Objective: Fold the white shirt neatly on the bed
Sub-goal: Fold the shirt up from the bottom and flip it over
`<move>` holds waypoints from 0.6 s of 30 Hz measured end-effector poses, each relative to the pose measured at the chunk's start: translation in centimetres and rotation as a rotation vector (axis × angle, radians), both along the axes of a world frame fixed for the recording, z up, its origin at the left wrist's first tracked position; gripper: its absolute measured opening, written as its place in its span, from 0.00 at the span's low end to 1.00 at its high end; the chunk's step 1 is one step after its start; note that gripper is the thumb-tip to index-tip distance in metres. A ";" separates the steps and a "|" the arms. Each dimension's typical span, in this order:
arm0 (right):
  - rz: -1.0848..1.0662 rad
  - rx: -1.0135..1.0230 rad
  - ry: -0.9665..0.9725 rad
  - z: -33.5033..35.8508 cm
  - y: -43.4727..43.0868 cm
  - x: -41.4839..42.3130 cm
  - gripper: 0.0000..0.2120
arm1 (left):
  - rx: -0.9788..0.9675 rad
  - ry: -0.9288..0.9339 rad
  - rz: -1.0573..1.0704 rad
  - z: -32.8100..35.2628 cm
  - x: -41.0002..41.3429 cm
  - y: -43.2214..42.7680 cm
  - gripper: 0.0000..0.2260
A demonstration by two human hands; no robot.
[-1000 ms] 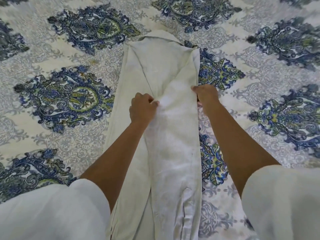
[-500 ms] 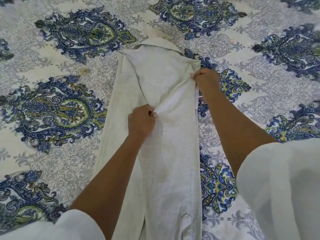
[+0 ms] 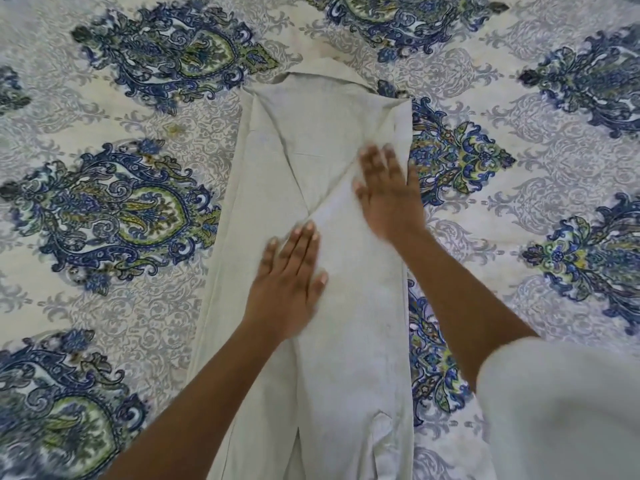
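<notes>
From the head camera, you are looking down at the long, off-white woven cotton shirt [image 3: 270, 168], which is lying lengthwise on the bed's cream bedspread with blue and green paisley medallions [image 3: 138, 306]. Its collar end is pointing away from you and its hem end is running out of the frame toward you. Both long sides are lying folded in over the middle, so the shirt is forming a narrow strip, and the two flaps are crossing in a shallow V just beyond your fingertips.

Your left hand [image 3: 287, 275] is lying flat on the strip, fingers straight and close together, palm pressing the cloth down. Your right hand [image 3: 388, 192] is resting farther up, near the right-hand fold, fingers straight and slightly fanned. It is blurred, so I cannot tell how firmly it is pressing. Neither hand is pinching anything.

The fabric is looking light, soft and limp. It will likely be taking creases easily and sliding over the bedspread if dragged. For the crosswise fold, you will probably be wanting to pinch both corners of the near end through all layers, lifting them together so the flaps are not slipping open.
</notes>
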State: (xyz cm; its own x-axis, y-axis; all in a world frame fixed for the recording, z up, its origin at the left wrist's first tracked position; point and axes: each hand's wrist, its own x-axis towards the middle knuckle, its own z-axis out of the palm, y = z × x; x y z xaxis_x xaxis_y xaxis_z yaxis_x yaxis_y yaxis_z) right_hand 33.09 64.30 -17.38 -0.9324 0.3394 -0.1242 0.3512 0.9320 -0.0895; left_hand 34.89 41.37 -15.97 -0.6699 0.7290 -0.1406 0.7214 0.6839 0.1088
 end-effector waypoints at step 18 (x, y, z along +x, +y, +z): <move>-0.223 -0.038 -0.054 1.1 -14.0 16.9 0.30 | -0.076 0.024 -0.194 0.5 6.9 -5.4 0.28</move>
State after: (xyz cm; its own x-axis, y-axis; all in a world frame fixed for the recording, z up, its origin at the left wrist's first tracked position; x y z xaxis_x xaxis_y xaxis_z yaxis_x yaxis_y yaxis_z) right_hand 49.95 50.35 -16.25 -0.8264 0.5306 -0.1886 0.5535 0.8270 -0.0984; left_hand 41.75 36.00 -15.49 -0.5221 0.8324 -0.1859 0.8420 0.5377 0.0430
